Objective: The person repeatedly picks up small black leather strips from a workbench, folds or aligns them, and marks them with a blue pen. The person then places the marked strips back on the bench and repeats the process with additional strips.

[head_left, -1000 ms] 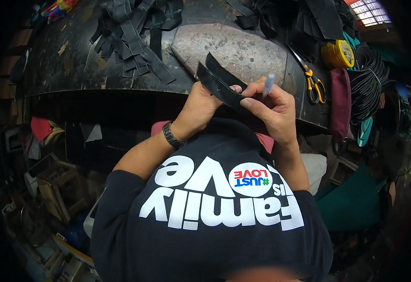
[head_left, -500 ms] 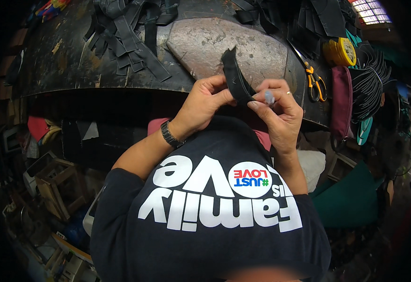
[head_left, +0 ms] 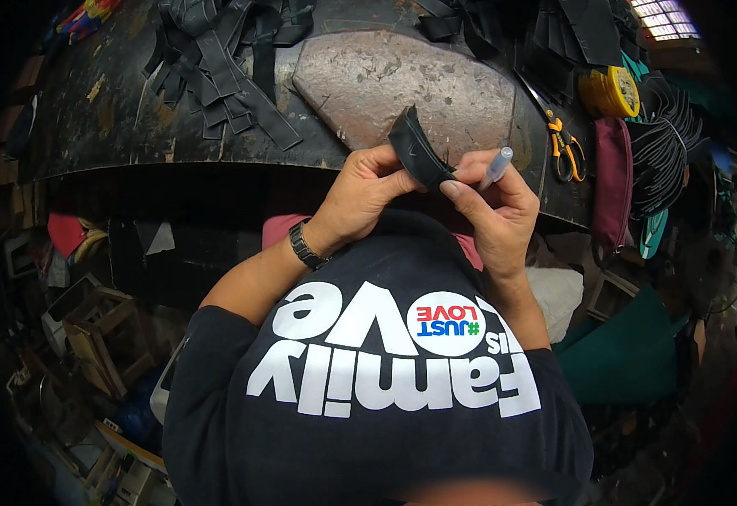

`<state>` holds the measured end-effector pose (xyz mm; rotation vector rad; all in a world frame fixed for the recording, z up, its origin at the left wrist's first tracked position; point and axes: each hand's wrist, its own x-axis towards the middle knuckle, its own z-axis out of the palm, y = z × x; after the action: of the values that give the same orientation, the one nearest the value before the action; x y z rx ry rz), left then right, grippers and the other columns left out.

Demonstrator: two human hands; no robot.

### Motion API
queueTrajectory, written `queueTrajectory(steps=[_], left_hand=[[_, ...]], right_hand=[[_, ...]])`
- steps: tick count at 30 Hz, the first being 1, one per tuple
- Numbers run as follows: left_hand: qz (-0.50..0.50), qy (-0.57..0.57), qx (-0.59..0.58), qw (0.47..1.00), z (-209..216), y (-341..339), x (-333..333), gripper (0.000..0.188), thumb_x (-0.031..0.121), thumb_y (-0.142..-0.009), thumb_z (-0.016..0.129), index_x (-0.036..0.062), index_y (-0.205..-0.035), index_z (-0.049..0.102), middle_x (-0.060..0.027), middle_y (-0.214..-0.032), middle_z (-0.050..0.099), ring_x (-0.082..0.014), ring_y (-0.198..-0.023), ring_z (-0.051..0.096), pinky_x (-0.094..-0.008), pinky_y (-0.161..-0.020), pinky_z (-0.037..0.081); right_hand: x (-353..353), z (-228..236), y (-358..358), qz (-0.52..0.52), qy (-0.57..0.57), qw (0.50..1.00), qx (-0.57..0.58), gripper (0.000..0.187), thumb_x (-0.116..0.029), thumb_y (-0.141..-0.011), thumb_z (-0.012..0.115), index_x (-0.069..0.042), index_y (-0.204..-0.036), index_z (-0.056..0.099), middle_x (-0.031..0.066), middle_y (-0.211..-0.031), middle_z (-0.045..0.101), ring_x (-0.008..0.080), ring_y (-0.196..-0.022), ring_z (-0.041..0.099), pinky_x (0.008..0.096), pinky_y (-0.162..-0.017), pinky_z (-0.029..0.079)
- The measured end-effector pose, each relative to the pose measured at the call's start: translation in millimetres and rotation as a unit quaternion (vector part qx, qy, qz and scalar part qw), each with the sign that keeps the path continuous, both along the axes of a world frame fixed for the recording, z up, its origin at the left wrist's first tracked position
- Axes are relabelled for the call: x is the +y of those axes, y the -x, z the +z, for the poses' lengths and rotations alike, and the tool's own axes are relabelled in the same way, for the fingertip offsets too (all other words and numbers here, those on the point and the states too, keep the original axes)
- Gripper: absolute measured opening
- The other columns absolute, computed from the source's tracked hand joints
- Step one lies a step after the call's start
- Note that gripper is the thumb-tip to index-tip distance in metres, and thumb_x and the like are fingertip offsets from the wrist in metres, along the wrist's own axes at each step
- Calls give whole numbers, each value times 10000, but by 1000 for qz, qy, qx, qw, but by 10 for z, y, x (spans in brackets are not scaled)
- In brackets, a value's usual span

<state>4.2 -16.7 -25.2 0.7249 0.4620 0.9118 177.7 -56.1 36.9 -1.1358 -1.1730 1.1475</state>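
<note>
Between my two hands, in front of my chest at the bench's near edge, is a folded black strip (head_left: 416,152) that looks like fabric or thin leather. My left hand (head_left: 362,187) pinches its left side between thumb and fingers. At its lower right end, the thumb and index finger of my right hand (head_left: 497,198) grip the strip. A clear pen (head_left: 496,167) is also tucked among my right fingers, its pale end pointing up. The strip's free end bends up and to the left, with a small light mark on its face.
A worn stone slab (head_left: 385,80) lies on the dark bench (head_left: 90,126). Black strips (head_left: 225,80) are heaped left of it, more at the far right. Orange-handled scissors (head_left: 565,152), a yellow tub (head_left: 608,91), a maroon pouch (head_left: 611,181) and black cords (head_left: 665,143) sit to the right.
The strip's free end has tipped lower and further left, showing more of its face. The pen in my right hand has swung more upright. Both hands keep their hold.
</note>
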Motion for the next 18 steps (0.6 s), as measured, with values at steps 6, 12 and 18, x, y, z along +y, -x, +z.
queueTrajectory(steps=[6, 12, 18], left_hand=[[3, -8, 3, 1000, -38, 6, -12, 178, 40, -898, 611, 10, -1069, 651, -105, -1065, 670, -173, -989, 633, -320, -918, 497], [6, -23, 25, 999, -47, 29, -34, 171, 43, -898, 615, 13, -1062, 653, -94, -1053, 669, -163, -981, 631, -305, -904, 499], [37, -32, 41, 998, -33, -3, -58, 160, 44, -886, 639, 6, -1034, 686, -50, -956, 687, -114, -882, 626, -260, -808, 508]], right_hand=[[2, -38, 18, 3, -6, 1000, 10, 159, 94, -782, 680, -6, -894, 629, 37, -959, 569, 89, -856, 552, 221, -778, 437], [-11, -104, 58, 1, -30, 999, 41, 165, 92, -792, 669, -13, -908, 619, 46, -972, 567, 86, -838, 542, 217, -756, 431], [-27, -89, 81, 1, -24, 999, 47, 160, 82, -801, 667, -17, -916, 614, 48, -976, 566, 83, -836, 537, 212, -749, 425]])
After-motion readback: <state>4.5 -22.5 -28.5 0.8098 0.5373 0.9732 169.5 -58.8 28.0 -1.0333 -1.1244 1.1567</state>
